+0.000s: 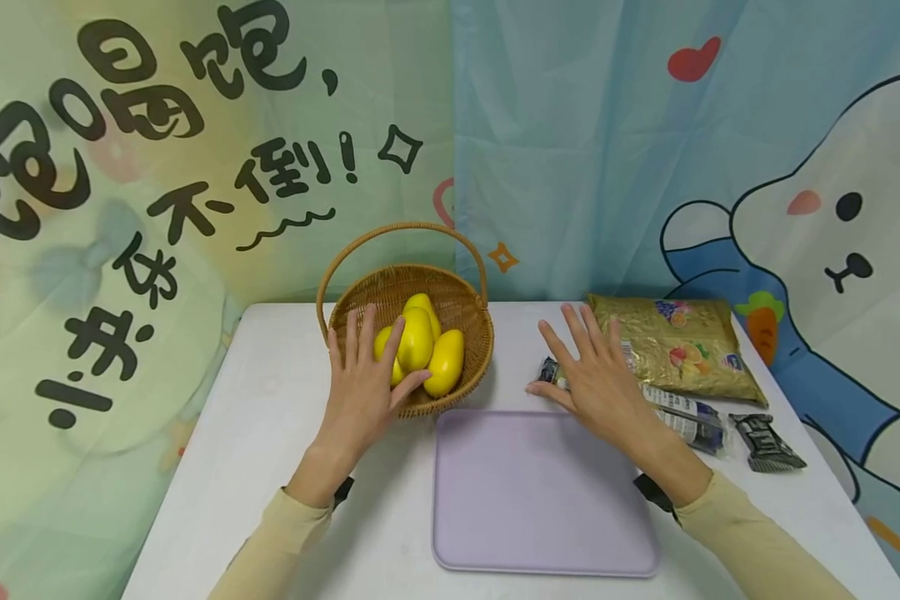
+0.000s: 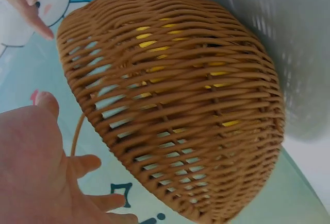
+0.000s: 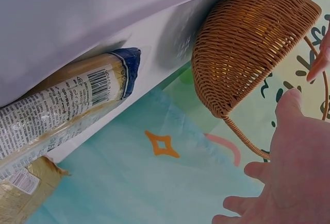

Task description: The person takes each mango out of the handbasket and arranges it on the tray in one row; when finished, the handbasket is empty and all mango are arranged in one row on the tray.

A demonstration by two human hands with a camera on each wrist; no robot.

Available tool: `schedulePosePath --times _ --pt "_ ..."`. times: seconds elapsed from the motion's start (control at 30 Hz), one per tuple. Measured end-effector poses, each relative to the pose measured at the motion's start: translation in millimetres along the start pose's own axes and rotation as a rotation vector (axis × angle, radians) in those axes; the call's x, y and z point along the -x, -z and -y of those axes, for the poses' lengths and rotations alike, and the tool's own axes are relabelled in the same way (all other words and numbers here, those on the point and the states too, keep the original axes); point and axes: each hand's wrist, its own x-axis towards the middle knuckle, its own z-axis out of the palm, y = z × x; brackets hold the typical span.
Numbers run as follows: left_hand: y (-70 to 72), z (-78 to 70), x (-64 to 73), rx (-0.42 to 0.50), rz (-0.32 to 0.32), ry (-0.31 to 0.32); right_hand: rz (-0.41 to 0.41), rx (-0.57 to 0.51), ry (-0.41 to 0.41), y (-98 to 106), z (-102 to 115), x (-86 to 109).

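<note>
Both hands are held up with fingers spread, and neither holds anything. In the head view my left hand [image 1: 360,383] overlaps the front left of a wicker basket [image 1: 476,350] with a tall handle. Several yellow mangoes [image 1: 446,363] lie in the basket, partly hidden by that hand. From the left wrist view, the basket's woven side [image 2: 206,105] fills the middle, with my left palm [image 2: 36,162] apart from it. Over the back right of a lilac tray [image 1: 532,492] is my right hand [image 1: 600,383], near the packaged snacks. The tray's surface is bare.
On the right of the white table [image 1: 270,417] lie a gold fruit-print bag [image 1: 690,342], a long clear-and-blue packet [image 1: 690,421] and a small black wrapped packet [image 1: 767,442]. Behind the table hangs a printed curtain [image 1: 555,150].
</note>
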Motion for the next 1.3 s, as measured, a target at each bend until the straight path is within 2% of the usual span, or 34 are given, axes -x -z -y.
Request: schedulePosePath --times 0.1,0.33,0.47,0.57,0.73,1.03,1.3 --pt "1.7 4.4 3.6 0.052 -0.047 0.032 0.011 -0.007 -0.001 0.9 0.8 -1.5" --pt "-1.3 16.3 7.8 0.195 -0.254 0.136 -0.001 -0.018 0.021 4.3 3.1 -6.6" --pt "-5.6 22.3 8.0 0.305 -0.28 0.225 -0.025 -0.029 0.034 6.7 6.4 -10.7" --pt "-10.0 26.1 8.2 0.391 -0.257 0.296 -0.036 -0.061 0.047 9.5 11.5 -16.3" --pt "-16.1 28.8 7.5 0.492 -0.163 0.385 -0.057 -0.105 0.068 13.1 21.0 -27.9" --pt "-18.3 30.9 5.6 0.6 -0.022 0.459 -0.103 -0.226 0.096 14.5 38.7 -50.7" --pt "-20.3 35.5 2.8 0.604 0.042 0.489 -0.08 -0.25 0.137 21.6 52.6 -74.4"
